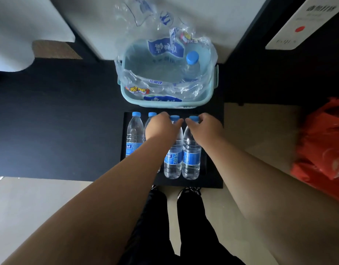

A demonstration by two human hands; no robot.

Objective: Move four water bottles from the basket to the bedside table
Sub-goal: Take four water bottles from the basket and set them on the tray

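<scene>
Several clear water bottles with blue caps and blue labels stand in a row on the black bedside table (212, 180). The leftmost bottle (134, 134) stands free. My left hand (161, 127) grips the neck of the third bottle (173, 161) and partly hides the second bottle (151, 114). My right hand (205, 127) holds the cap of the rightmost bottle (191, 159). Behind the table sits a light blue basket (130, 96) lined with crumpled clear plastic wrap, and one bottle (192, 66) stands in its right side.
A red plastic bag (321, 146) lies on the floor at right. A white sign (302, 22) with a red mark leans at the top right. White bedding (21, 35) is at top left. My legs and shoes (189, 192) are just below the table's front edge.
</scene>
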